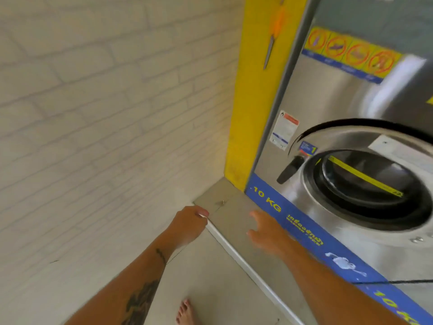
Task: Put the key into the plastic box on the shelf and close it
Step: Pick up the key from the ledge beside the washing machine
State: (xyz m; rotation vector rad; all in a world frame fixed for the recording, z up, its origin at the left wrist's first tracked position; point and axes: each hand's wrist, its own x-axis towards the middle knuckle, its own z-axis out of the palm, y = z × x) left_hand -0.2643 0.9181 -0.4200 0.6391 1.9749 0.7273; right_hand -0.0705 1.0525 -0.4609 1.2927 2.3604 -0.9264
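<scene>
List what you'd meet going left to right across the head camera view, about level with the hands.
White brick wall → left hand → small metal object on the grey ledge → right hand → blue 10 KG strip → washing machine door.

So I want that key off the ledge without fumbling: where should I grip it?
The key lies flat on the grey ledge, so probably pinch its edges from above with the left hand, which is nearest. Blur hides which end is the bow.

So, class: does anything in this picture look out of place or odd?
Yes. A small metal object, probably the key, lies loose on the concrete step beside the washing machine, near the left hand. A pair of scissors also hangs on the yellow pillar.
</scene>
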